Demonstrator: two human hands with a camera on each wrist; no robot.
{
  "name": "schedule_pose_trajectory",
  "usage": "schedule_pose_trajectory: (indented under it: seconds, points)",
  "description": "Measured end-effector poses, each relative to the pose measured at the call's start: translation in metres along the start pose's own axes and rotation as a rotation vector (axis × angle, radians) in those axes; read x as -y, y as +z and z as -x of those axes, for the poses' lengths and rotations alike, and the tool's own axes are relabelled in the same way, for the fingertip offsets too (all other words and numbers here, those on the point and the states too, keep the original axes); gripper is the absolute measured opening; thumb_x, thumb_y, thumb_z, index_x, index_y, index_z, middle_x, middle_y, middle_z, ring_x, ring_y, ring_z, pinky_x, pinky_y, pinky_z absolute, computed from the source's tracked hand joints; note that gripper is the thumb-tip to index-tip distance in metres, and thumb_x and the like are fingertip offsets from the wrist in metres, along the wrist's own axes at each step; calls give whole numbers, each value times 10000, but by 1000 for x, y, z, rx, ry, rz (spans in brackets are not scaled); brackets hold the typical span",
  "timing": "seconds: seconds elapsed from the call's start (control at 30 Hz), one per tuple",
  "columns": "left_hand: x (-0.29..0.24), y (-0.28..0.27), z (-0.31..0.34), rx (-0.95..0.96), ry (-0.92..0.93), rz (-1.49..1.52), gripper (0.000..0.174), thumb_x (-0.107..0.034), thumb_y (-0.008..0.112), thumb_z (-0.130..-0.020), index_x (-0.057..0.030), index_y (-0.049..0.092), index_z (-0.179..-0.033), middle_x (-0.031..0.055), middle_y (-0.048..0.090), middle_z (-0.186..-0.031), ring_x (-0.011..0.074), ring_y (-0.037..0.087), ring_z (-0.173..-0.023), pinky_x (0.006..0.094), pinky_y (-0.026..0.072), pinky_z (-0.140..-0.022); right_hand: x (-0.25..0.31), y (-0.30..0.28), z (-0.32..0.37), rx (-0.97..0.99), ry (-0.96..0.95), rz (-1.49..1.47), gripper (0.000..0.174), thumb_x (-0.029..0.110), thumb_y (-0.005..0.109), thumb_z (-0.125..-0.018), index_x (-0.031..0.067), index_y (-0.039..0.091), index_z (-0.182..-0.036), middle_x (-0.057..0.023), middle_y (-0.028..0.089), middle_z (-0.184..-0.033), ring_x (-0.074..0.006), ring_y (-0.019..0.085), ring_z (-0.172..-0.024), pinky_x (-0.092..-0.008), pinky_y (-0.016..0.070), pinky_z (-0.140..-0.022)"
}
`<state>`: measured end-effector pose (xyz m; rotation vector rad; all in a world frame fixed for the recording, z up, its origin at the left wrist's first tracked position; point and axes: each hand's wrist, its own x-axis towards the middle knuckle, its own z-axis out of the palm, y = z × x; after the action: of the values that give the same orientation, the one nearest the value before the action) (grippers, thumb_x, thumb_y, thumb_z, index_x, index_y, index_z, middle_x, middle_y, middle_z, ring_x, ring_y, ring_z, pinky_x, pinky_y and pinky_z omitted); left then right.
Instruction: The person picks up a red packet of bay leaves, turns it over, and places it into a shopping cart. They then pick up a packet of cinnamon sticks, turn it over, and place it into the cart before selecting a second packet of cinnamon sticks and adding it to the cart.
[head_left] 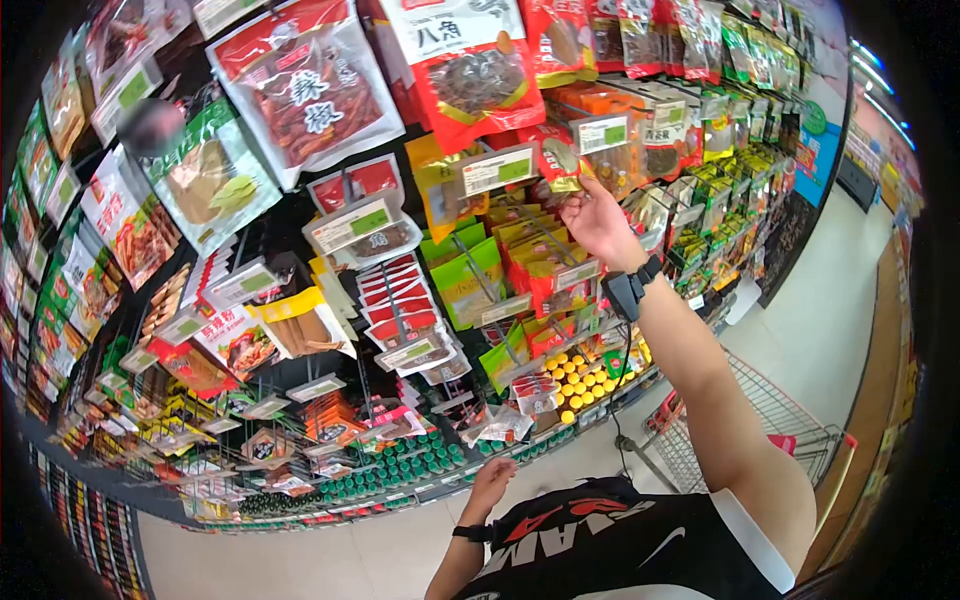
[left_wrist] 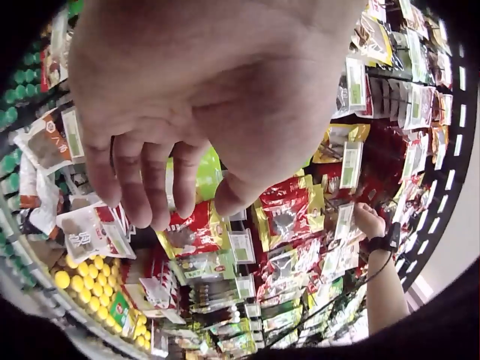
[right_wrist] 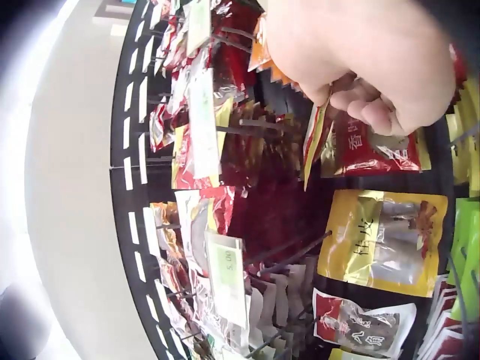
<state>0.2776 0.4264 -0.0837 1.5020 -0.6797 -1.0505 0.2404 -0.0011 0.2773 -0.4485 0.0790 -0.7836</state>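
My right hand (head_left: 597,225) is raised to the hanging packets and pinches a small red and gold packet (head_left: 560,160) by its lower edge, beside a price tag (head_left: 497,170). The right wrist view shows that hand (right_wrist: 367,64) with curled fingers, a thin packet edge (right_wrist: 313,146) under them and a red packet (right_wrist: 367,150) just behind. Low in front of the body, my left hand (head_left: 490,484) holds nothing. Up close in the left wrist view, the same hand (left_wrist: 202,97) has loosely bent, spread fingers, with red and gold packets (left_wrist: 196,231) beyond them.
Packets hang on metal hooks all around, including a large dried chili bag (head_left: 308,90) and a yellow packet (right_wrist: 382,241). Yellow-capped bottles (head_left: 580,385) and green-capped bottles (head_left: 400,462) stand low down. A shopping cart (head_left: 770,410) is at the right, near the arm.
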Motion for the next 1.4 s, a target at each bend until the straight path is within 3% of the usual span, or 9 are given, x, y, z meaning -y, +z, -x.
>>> schedule_pose_trajectory:
  seconds: [0.17, 0.3, 0.57, 0.67, 0.73, 0.8, 0.93, 1.07, 1.4]
  points:
    - [-5, 13, -20, 62, -51, -57, 208, -189, 628, -950, -39, 630, -1094, 41, 670, -957, 131, 622, -881, 281, 491, -798, 9, 2, 58, -17, -98, 303, 230, 221, 582, -972, 96, 570, -1164, -41, 622, -1063, -147, 557, -880, -282, 459, -765]
    - [-12, 21, -25, 174, -48, -120, 229, -214, 633, -954, -35, 627, -1097, 52, 665, -971, 138, 632, -891, 292, 499, -804, 8, 29, 128, -4, -263, 376, 244, 181, 623, -943, 87, 590, -1165, -32, 655, -1149, -139, 588, -1015, -325, 442, -824]
    - [-23, 47, -50, 416, 52, -143, 278, -233, 672, -933, -56, 615, -1140, 49, 662, -1031, 145, 628, -949, 303, 501, -836, -12, -22, 209, -48, -259, 432, 362, 86, 553, -961, 17, 502, -1313, -92, 600, -1320, -202, 585, -1203, -388, 457, -1032]
    - [-73, 58, -44, 517, 105, -167, 315, -231, 683, -925, -69, 595, -1180, 36, 649, -1088, 137, 616, -977, 299, 496, -846, -29, -64, 242, -67, -166, 455, 382, 108, 567, -964, 58, 504, -1337, -87, 605, -1316, -213, 595, -1192, -413, 481, -1015]
    - [-95, 63, -46, 589, 169, -51, 353, -203, 667, -929, -53, 564, -1231, 35, 629, -1144, 140, 593, -1031, 291, 472, -885, -47, -74, 263, -165, -93, 357, 332, 104, 606, -950, 43, 546, -1271, -59, 689, -1076, -150, 686, -874, -284, 566, -669]
    - [-132, 65, -43, 701, 266, 143, 389, -163, 646, -931, -23, 533, -1275, 54, 607, -1208, 152, 563, -1123, 318, 453, -950, -58, -90, 285, -114, -27, 684, 253, 148, 656, -944, 38, 622, -1169, -33, 682, -991, -101, 641, -793, -270, 536, -668]
    - [-180, 83, -33, 447, 414, 341, 407, -123, 653, -918, 23, 535, -1279, 82, 597, -1278, 153, 547, -1179, 353, 434, -1007, -80, -116, 311, 27, -35, 1270, 285, 114, 732, -886, 9, 655, -1140, -76, 705, -1015, -125, 635, -885, -294, 509, -801]
    - [-190, 95, -40, 214, 393, 72, 259, -124, 659, -927, 38, 638, -1127, 58, 694, -1055, 122, 629, -958, 299, 505, -859, -70, -102, 315, 23, 59, 1277, 261, 126, 723, -892, 3, 663, -1114, -102, 708, -1017, -140, 637, -923, -311, 503, -848]
    - [-186, 99, -33, 315, 441, -194, 199, -135, 704, -877, -6, 685, -1027, 102, 726, -838, 189, 694, -730, 314, 515, -669, -46, -147, 309, -39, 208, 955, 369, 179, 689, -924, 6, 556, -1221, -31, 671, -1040, -30, 599, -828, -213, 508, -719]
